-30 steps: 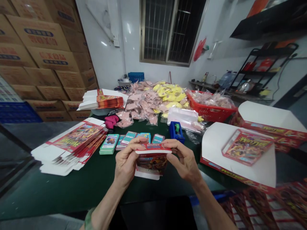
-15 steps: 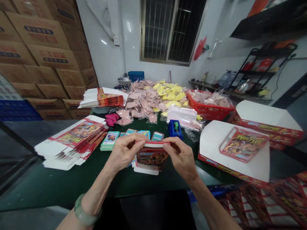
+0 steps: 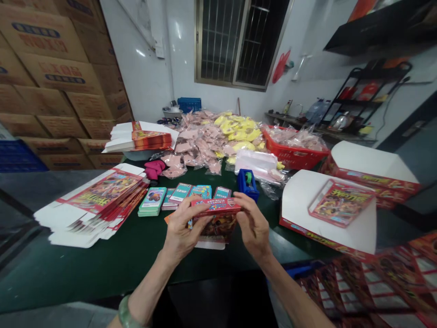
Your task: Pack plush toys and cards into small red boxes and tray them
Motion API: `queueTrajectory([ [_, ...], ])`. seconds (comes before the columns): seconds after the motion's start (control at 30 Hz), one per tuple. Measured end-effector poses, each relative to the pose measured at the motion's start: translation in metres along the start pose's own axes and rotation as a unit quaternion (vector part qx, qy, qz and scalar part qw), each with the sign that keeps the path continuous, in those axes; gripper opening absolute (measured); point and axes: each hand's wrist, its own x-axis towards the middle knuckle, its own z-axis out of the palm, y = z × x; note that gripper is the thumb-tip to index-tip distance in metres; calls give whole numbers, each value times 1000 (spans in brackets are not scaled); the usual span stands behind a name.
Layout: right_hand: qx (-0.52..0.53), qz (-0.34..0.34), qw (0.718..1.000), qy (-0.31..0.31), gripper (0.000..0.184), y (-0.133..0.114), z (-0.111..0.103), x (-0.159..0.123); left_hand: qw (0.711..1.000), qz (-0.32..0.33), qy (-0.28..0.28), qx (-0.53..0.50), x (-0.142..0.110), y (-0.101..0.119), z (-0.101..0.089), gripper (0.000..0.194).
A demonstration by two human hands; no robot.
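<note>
"Where are your fingers right now?"

"Closed on a red printed carton [image 3: 218, 225], held between my left hand [image 3: 184, 225] and my right hand [image 3: 251, 225]. My left fingers [image 3: 194, 212] curl across its near face, and my right fingertips [image 3: 240, 207] grip its far end. Neither hand is spread open."

"Is it resting on anything?"

"No, it's up off the green table mat [image 3: 85, 278], with a white carton flap [image 3: 210, 245] showing below it."

"What's closest?"

"Just ahead are stacks of teal card packs [image 3: 152, 201] and a blue tape dispenser [image 3: 247, 184]. On my left lies a pile of flat printed cartons [image 3: 92, 205]. On my right sits an open white-lined carton [image 3: 327, 214] with a printed pack [image 3: 340, 202] on it."

"And further off?"

"Heaps of pink and yellow bagged goods [image 3: 211, 139], a red plastic basket [image 3: 293, 157], brown cardboard boxes [image 3: 58, 77] stacked high along the left wall, and a barred window [image 3: 239, 41]."
</note>
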Motion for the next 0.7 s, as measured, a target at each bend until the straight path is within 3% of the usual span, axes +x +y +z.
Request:
queueTrajectory([
  [0.07,-74,116,989,56,35,13,-13,14,999,-33,18,27,-4,3,2,35],
  [0.13,-200,204,953,106,44,31,-25,31,995,-55,53,63,-8,13,3,42],
  [0.2,-296,244,919,92,55,49,-29,45,989,-43,88,110,-11,27,2,42],
  [0.3,-333,267,902,62,69,70,-18,54,981,1,106,164,-14,43,-4,35],
  [0.47,-340,289,894,33,52,83,-6,51,984,22,85,152,-14,35,-16,31],
  [0.7,-234,366,900,-45,28,84,-40,72,988,19,85,130,-15,25,-15,31],
])
